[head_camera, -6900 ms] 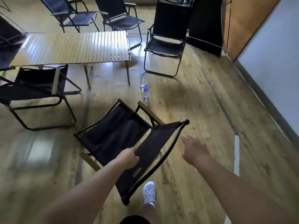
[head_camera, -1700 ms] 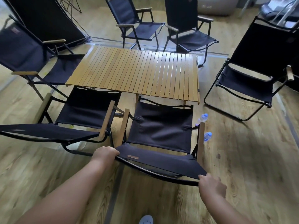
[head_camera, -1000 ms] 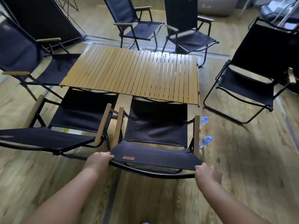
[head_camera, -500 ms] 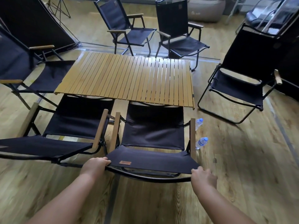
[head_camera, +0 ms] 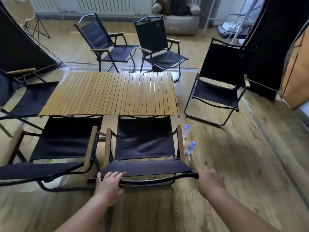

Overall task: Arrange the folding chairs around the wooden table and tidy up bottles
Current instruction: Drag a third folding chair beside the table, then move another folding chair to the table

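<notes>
1. Near folding chair [head_camera: 145, 144]: now tucked square at six o'clock of the wooden table [head_camera: 110, 93].
2. Right hand [head_camera: 211, 181]: has let go, blurred, fingers loose, swinging toward three o'clock.
3. Left hand [head_camera: 109, 184]: still resting on the backrest rail, loosely closed.
4. Two bottles [head_camera: 190, 147] remain on the floor beside the chair, probably next.
5. Backrest tag and bottle labels: unreadable.

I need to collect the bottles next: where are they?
In the head view, both water bottles stand on the floor, right of the nearest chair, near the table's right corner.
</notes>
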The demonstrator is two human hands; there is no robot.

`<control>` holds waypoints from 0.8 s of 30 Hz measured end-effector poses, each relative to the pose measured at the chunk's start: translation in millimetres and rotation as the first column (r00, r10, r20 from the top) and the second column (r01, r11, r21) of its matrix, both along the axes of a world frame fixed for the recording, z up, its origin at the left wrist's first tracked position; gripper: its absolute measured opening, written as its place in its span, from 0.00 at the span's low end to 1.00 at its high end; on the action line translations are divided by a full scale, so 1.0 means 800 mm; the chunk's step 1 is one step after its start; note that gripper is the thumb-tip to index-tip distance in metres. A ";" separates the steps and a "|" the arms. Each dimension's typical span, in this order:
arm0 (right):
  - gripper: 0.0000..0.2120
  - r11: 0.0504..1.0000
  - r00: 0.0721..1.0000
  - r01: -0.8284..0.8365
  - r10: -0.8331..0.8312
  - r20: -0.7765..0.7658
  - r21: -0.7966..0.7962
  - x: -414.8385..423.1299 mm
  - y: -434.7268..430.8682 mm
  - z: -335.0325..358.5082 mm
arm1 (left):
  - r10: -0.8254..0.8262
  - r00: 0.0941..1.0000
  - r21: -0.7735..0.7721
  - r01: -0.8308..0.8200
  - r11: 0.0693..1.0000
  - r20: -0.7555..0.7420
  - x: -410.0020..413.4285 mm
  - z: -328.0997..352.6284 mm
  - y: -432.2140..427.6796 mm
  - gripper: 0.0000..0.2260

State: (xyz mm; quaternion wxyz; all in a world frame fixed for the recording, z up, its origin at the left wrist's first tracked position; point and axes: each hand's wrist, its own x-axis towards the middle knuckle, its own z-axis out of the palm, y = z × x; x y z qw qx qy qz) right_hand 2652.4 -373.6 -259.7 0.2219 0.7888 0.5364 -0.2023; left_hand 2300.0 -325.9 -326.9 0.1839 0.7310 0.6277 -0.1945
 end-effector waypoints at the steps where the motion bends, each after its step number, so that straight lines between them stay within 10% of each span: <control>1: 0.26 1.000 1.000 0.026 -0.026 -0.015 0.014 0.013 -0.004 0.007 | -0.013 0.999 -0.012 0.013 1.000 0.032 0.016 0.006 -0.004 0.30; 24: 0.30 0.970 0.962 0.163 -0.116 -0.246 0.180 0.405 -0.036 0.096 | 0.037 0.794 -0.017 -0.034 0.999 0.607 0.504 0.167 0.019 0.14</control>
